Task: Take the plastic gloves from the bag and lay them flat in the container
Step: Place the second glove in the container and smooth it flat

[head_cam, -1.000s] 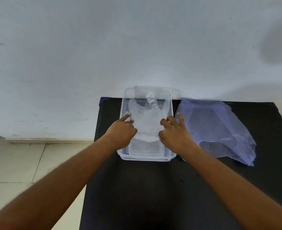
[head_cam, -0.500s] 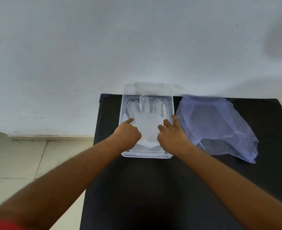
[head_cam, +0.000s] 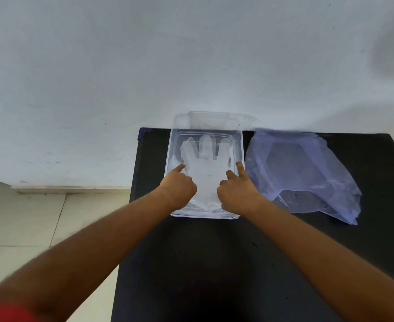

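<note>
A clear plastic glove (head_cam: 206, 166) lies spread flat in the clear rectangular container (head_cam: 169, 154), its fingers pointing away from me. My left hand (head_cam: 179, 188) rests on the glove's left side, index finger stretched out onto it. On the glove's right side sits my right hand (head_cam: 236, 189), two fingers extended and the others curled. Both hands press down on the glove and neither grasps it. To the right of the container lies the bluish translucent plastic bag (head_cam: 302, 173), crumpled on the table.
The container and bag sit on a black table (head_cam: 214, 263) against a pale wall. The container's clear lid (head_cam: 217, 119) stands open behind it against the wall. Tiled floor (head_cam: 29, 219) shows at the left.
The glove was bunched and partly lifted one second ago; now it lies flat with its fingers spread. My hands have slid slightly nearer to me along its sides.
</note>
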